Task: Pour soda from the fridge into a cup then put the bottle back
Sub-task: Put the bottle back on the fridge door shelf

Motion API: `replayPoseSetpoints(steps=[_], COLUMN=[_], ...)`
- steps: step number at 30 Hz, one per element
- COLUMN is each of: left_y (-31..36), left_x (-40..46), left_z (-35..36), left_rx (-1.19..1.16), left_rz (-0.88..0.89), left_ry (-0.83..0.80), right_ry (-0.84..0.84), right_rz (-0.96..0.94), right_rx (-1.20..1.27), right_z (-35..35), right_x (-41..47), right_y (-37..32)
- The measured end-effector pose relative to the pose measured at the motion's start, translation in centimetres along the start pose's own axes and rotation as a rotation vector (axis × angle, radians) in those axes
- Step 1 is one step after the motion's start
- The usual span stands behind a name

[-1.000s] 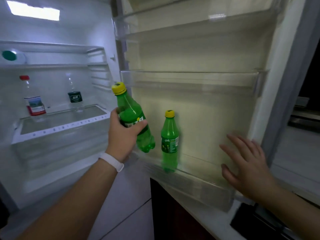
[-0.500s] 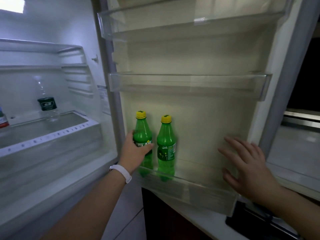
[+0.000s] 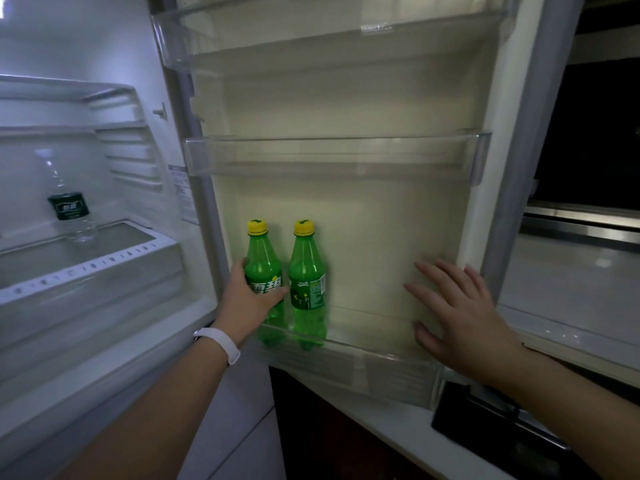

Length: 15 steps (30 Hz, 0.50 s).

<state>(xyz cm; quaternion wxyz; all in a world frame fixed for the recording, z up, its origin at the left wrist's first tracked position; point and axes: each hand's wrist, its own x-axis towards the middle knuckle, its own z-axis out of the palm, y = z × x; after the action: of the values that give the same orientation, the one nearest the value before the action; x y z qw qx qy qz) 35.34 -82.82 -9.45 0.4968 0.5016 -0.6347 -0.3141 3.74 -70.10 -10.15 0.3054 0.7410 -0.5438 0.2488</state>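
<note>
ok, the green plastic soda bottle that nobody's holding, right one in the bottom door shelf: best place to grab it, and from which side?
Probably the labelled mid-body of the free green plastic soda bottle with the yellow cap, coming from the front and its right. It stands upright, the clear bottom door shelf hides its base, and the held green bottle in the left hand crowds its left side. The right hand rests open on the door liner.

Person, two bare forearms, no sleeves visible. Left hand (image 3: 251, 299): white smooth wristband (image 3: 219, 342) at the wrist. Right hand (image 3: 460, 313): nothing worn.
</note>
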Motion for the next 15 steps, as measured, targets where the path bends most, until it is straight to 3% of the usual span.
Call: replayPoseSetpoints(steps=[5,15], left_y=[1.6,9.6], left_x=[-1.9,-9.4], left_z=[-0.8,2.5], left_rx=[0.113,0.502], left_rz=[-0.031,0.195], left_ry=[0.113,0.219], right_ry=[-0.012,0.045], right_rz=[-0.023,-0.200], right_rx=[0.037,0.231], right_z=[-0.3,-2.7], right_x=[0.0,0.3], right_y=[0.2,4.4])
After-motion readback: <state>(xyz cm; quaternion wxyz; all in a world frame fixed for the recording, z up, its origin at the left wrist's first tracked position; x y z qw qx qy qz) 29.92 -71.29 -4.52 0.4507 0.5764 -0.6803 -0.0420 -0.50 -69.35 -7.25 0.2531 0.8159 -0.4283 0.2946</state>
